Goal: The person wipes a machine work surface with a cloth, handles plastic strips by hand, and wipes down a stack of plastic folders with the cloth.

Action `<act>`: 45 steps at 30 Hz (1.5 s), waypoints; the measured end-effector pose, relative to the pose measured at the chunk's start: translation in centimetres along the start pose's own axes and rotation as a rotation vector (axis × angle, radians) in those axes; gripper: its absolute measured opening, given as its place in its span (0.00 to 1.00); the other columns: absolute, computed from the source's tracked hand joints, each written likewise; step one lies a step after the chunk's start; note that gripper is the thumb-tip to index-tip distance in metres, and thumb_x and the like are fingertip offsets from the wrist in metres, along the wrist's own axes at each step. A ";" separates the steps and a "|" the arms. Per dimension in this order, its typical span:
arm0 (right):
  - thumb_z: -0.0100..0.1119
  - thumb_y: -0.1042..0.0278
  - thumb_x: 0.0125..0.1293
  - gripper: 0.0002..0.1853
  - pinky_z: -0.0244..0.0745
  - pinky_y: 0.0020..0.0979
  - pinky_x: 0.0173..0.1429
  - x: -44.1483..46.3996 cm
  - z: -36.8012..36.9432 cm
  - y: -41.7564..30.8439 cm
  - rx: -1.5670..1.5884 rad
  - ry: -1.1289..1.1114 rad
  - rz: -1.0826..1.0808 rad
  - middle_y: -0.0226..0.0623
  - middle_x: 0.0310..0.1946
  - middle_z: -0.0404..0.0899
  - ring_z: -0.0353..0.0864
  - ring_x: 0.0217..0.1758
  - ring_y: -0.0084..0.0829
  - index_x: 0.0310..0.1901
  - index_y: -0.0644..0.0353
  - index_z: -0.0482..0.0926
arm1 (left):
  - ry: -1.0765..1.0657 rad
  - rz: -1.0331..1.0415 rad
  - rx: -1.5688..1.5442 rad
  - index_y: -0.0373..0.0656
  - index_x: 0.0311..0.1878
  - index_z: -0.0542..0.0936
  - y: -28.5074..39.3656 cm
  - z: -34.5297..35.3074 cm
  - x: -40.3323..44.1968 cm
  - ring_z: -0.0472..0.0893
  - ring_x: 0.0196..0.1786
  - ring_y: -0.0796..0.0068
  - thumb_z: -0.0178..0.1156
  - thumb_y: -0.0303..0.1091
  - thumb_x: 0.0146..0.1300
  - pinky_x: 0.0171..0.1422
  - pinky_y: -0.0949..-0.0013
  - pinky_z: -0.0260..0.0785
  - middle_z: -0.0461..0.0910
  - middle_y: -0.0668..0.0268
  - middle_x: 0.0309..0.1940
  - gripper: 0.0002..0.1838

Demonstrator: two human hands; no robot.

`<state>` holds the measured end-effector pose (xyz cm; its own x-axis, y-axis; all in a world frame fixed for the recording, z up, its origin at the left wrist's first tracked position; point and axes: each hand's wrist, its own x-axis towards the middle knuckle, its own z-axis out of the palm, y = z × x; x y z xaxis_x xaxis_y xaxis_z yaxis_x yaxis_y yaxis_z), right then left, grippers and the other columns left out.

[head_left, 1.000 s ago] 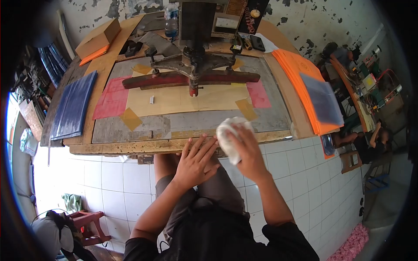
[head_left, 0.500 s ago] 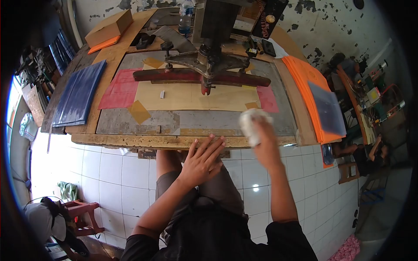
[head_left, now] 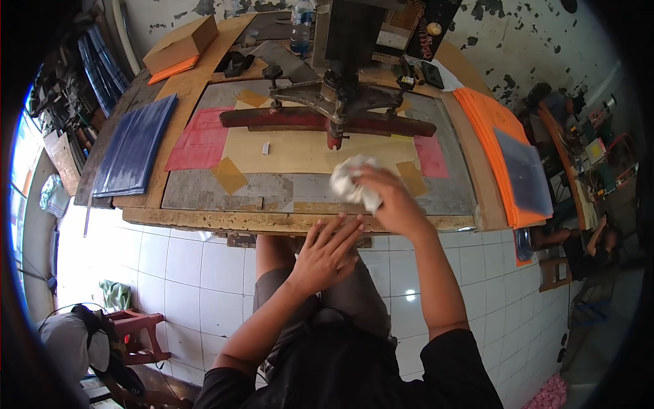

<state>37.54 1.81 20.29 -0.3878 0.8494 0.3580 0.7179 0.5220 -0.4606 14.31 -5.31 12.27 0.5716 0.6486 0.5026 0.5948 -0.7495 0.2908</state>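
My right hand (head_left: pixel 392 198) grips a crumpled white cloth (head_left: pixel 352 180) over the front part of the grey board (head_left: pixel 272 193), just before the beige sheet (head_left: pixel 293 153). Whether the cloth touches the surface is hard to tell. With its fingers spread, my left hand (head_left: pixel 327 252) rests its fingertips on the wooden front edge (head_left: pixel 225 219). Above the sheet hangs the press's dark red bar (head_left: pixel 293 119). A tiny pale piece (head_left: pixel 266 148) lies on the sheet, which has pink sheets (head_left: pixel 197 140) at its ends.
Dark blue plastic covers (head_left: pixel 136 146) lie at the left, a cardboard box (head_left: pixel 180 44) behind them. Orange folders (head_left: pixel 487 136) with clear plastic on top sit at the right. A water bottle (head_left: pixel 301 26) stands at the back. Another person (head_left: pixel 593 245) is at the far right.
The right hand and cloth first moved right along the front of the board, then came back left. My left hand stays at the edge while the view has shifted.
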 end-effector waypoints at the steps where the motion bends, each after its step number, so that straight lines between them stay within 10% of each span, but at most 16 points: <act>1: 0.72 0.83 0.62 0.31 0.70 0.50 0.85 0.2 -0.3 0.6 -0.049 0.048 0.062 0.39 0.75 0.81 0.74 0.83 0.49 0.68 0.53 0.86 | -0.002 0.003 0.022 0.52 0.84 0.72 0.2 -0.4 0.3 0.64 0.88 0.61 0.72 0.46 0.68 0.91 0.45 0.52 0.66 0.73 0.88 0.42; 8: 0.70 0.86 0.60 0.33 0.71 0.49 0.85 -1.4 -0.2 -2.3 0.063 -0.020 -0.071 0.44 0.72 0.83 0.78 0.79 0.47 0.68 0.55 0.86 | 0.004 0.000 -0.033 0.51 0.84 0.71 -0.3 0.5 -0.3 0.64 0.89 0.61 0.71 0.45 0.69 0.90 0.44 0.53 0.66 0.73 0.88 0.41; 14: 0.59 0.92 0.59 0.30 0.77 0.48 0.76 -8.1 -7.3 9.5 -0.236 0.322 0.451 0.53 0.67 0.86 0.85 0.70 0.55 0.64 0.64 0.85 | -0.025 0.021 0.017 0.51 0.86 0.68 0.1 -0.6 0.2 0.61 0.90 0.60 0.70 0.44 0.69 0.90 0.45 0.55 0.62 0.72 0.90 0.43; 22: 0.73 0.68 0.70 0.34 0.60 0.58 0.87 -14.7 -11.5 7.7 -0.613 0.639 0.562 0.42 0.79 0.71 0.65 0.85 0.54 0.77 0.55 0.76 | -0.058 0.063 0.166 0.50 0.86 0.69 -0.3 -0.3 0.0 0.62 0.90 0.60 0.71 0.40 0.69 0.91 0.44 0.54 0.62 0.72 0.90 0.42; 28: 0.78 0.60 0.68 0.40 0.55 0.62 0.89 -15.9 -4.5 -4.3 -0.359 -0.079 0.107 0.47 0.84 0.65 0.56 0.92 0.55 0.79 0.50 0.72 | 0.129 0.102 0.043 0.53 0.70 0.83 0.5 -1.2 0.5 0.72 0.83 0.65 0.76 0.41 0.66 0.89 0.45 0.55 0.79 0.73 0.76 0.28; 34: 0.73 0.71 0.71 0.16 0.82 0.50 0.66 -18.3 -2.6 -4.2 -0.263 0.451 -0.053 0.45 0.60 0.88 0.89 0.62 0.50 0.59 0.58 0.88 | 0.223 0.268 -0.130 0.55 0.64 0.86 2.5 -5.2 1.9 0.77 0.77 0.65 0.80 0.44 0.63 0.89 0.47 0.53 0.81 0.72 0.71 0.26; 37: 0.69 0.74 0.75 0.06 0.85 0.38 0.49 -17.3 -6.4 -7.5 0.060 0.724 0.145 0.44 0.43 0.91 0.92 0.41 0.39 0.49 0.64 0.90 | 0.257 0.041 -0.126 0.51 0.78 0.76 3.9 -10.6 3.9 0.75 0.79 0.57 0.84 0.49 0.59 0.88 0.45 0.57 0.79 0.61 0.74 0.44; 41: 0.62 0.71 0.81 0.09 0.84 0.32 0.39 -15.6 -11.3 -10.2 0.391 0.826 0.262 0.41 0.35 0.89 0.91 0.36 0.33 0.51 0.69 0.86 | 0.619 -0.139 -0.408 0.43 0.90 0.54 1.9 -11.9 5.9 0.76 0.80 0.52 0.87 0.51 0.54 0.86 0.47 0.60 0.80 0.51 0.74 0.68; 45: 0.61 0.67 0.83 0.12 0.86 0.32 0.38 -13.6 -10.7 -11.1 0.724 0.738 0.399 0.41 0.33 0.89 0.91 0.31 0.33 0.54 0.69 0.84 | 0.277 -0.226 -1.082 0.41 0.92 0.44 1.2 -13.0 4.8 0.78 0.77 0.54 0.81 0.39 0.66 0.81 0.49 0.67 0.80 0.47 0.73 0.64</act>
<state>41.04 -16.32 29.24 0.4092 0.8370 0.3633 0.1138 0.3482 -0.9305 10.42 -4.80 25.67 0.2888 0.8323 0.4731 -0.2080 -0.4278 0.8796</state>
